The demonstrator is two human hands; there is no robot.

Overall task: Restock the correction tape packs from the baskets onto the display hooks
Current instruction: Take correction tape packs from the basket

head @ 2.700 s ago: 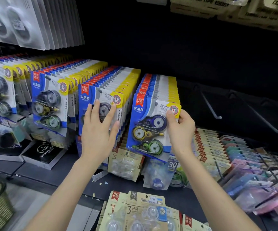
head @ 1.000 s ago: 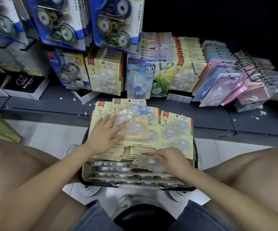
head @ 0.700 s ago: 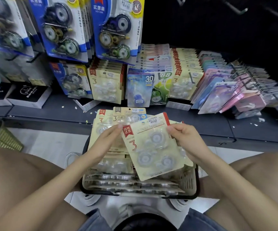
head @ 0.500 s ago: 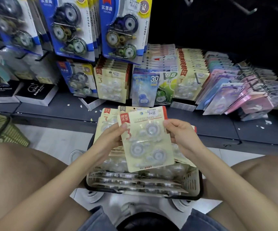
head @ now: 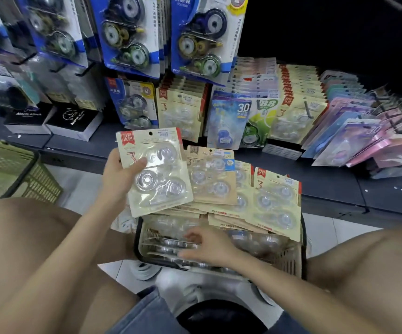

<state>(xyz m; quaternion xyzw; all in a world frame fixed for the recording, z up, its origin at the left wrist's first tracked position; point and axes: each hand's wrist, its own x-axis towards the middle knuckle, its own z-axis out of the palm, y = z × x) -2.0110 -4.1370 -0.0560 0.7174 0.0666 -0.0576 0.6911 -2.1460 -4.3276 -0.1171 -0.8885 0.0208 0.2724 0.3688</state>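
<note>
Left hand [head: 120, 174] holding cream pack [head: 156, 172], right hand [head: 209, 247] in basket [head: 289, 261], grip unclear

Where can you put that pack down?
Bare dark shelf lies between the black basket and the pink packs. Bare floor lies between the green basket and the left hand holding the cream pack. The black basket itself is piled full.

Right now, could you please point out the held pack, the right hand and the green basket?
Held pack [head: 161, 184]: head view, clear blister.
Right hand [head: 210, 247]: head view, back of hand.
Green basket [head: 43, 189]: head view, slatted side wall.
</note>
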